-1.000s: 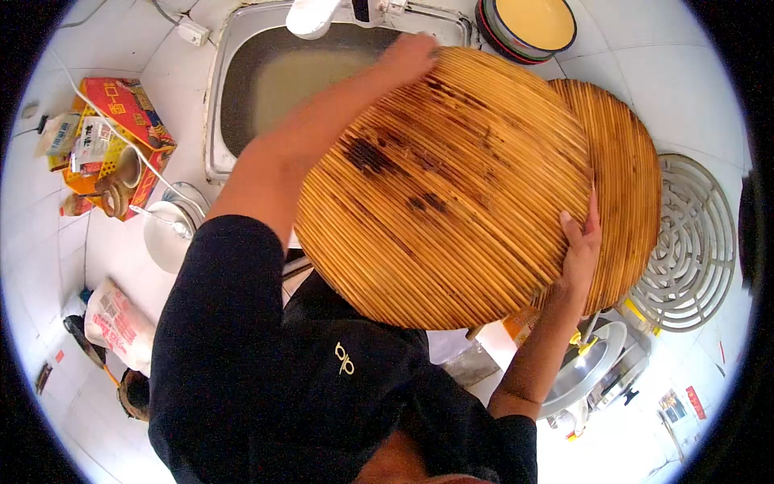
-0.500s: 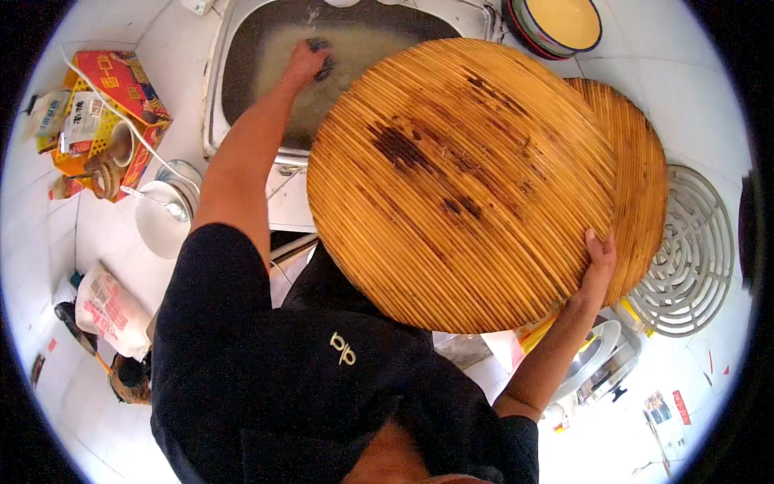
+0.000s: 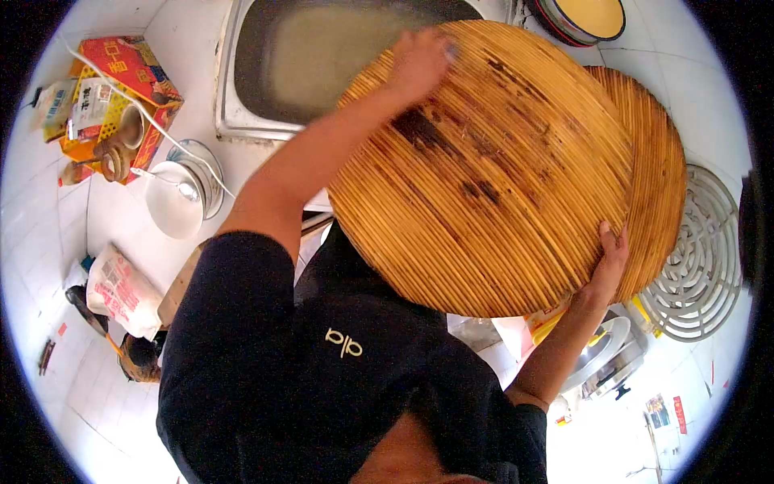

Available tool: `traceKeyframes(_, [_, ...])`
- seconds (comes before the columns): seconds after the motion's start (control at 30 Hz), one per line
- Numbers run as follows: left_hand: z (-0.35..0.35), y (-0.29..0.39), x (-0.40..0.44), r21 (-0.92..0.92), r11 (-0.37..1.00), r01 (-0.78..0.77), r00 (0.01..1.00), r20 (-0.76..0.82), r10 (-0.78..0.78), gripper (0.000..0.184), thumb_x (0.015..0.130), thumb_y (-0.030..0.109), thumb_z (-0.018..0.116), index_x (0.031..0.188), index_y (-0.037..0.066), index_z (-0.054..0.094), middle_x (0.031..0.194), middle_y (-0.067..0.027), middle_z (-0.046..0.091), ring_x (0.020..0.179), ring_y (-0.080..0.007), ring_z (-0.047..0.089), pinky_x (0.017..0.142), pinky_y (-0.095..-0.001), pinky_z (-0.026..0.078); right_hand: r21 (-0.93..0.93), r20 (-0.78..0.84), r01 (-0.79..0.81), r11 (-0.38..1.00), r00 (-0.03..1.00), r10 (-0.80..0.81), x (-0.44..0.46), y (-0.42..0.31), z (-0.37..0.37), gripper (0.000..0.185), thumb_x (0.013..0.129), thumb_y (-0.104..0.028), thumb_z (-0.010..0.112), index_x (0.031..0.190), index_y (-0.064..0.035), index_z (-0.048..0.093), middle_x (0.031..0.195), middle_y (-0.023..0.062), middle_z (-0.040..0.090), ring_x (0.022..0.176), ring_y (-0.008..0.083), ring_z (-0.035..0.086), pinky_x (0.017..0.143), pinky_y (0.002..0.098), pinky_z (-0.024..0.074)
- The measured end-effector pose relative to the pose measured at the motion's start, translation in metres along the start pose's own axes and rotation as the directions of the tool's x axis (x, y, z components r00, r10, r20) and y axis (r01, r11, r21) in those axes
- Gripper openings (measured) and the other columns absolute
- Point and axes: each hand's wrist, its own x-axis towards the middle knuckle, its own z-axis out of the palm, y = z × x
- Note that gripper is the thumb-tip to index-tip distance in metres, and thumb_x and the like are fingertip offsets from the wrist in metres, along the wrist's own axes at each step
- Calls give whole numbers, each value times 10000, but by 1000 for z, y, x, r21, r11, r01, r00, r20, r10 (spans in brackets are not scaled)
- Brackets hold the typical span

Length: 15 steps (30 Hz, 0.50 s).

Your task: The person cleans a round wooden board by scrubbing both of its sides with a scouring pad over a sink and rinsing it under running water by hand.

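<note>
Moving from over the sink (image 3: 228, 89) at upper left of centre, the person's left hand (image 3: 419, 66) is now at the upper part of the front round slatted board (image 3: 500, 202), fingers partly curled; a small grey patch shows at them, but whether it is something held cannot be told. The right hand (image 3: 610, 262) stays closed on the lower right edge. Both hands are thus at the board, which fills the frame's centre, overlapping a second slatted board (image 3: 659, 181) at right.

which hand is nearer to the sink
Left: the left hand is over the sink-side edge of the round slatted board, close to the sink; the right hand grips the board's right edge, farther away.
</note>
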Motion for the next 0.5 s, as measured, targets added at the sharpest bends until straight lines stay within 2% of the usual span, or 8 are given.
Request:
traceKeyframes(0.1, [46,-38,15,-76,985,154,985,-63,-158,369,879,250,565,1210,87,584,1202,-110,557,1085,-308,491,917,-468,379,-29,9,16,999,1000,-16,4,-8,-2,480,846,-109,646,1285,29,509,1214,118,596,1058,230,585,945,332,447])
traceKeyframes(0.17, [14,17,-8,-215,976,31,983,-171,-69,377,864,229,586,1211,81,573,1174,-132,565,1090,-312,488,913,-460,385,-20,15,28,999,1000,-27,7,-5,-5,485,843,-109,650,1286,28,510,1218,118,594,1065,233,582,950,337,443])
traceKeyframes(0.23, [-34,69,-40,-250,934,-257,955,-215,205,408,853,210,602,1233,74,546,1198,-153,548,1100,-326,486,926,-470,389,-7,17,37,999,999,-37,10,3,-8,489,842,-111,653,1290,25,510,1222,118,592,1071,235,578,955,341,439])
traceKeyframes(0.33, [-21,63,-37,-448,850,-278,955,-227,192,436,849,202,604,1252,58,519,1277,-182,494,1111,-345,480,970,-489,368,-22,26,32,999,999,-31,9,9,-9,495,843,-107,654,1298,23,508,1233,119,588,1074,236,578,957,342,437])
traceKeyframes(0.4, [-2,23,-12,-305,949,-80,992,-120,45,388,870,217,584,1223,55,568,1273,-128,538,1132,-353,500,958,-466,401,21,0,61,998,998,-61,5,10,-6,482,851,-102,645,1295,26,509,1235,119,586,1075,235,577,953,339,440])
traceKeyframes(0.47, [109,-60,22,-324,944,58,980,-161,-115,358,909,220,543,1225,53,564,1358,-143,493,1197,-352,493,1014,-475,381,39,43,108,993,993,-110,9,7,-12,473,864,-89,629,1303,30,496,1242,126,579,1076,237,576,947,331,446])
traceKeyframes(0.5, [71,-86,21,-238,961,141,989,-16,-149,328,922,213,534,1201,48,587,1343,-158,513,1234,-349,477,1032,-483,380,55,55,100,993,993,-103,5,2,-12,479,867,-87,627,1310,31,488,1243,129,578,1076,236,576,945,329,447])
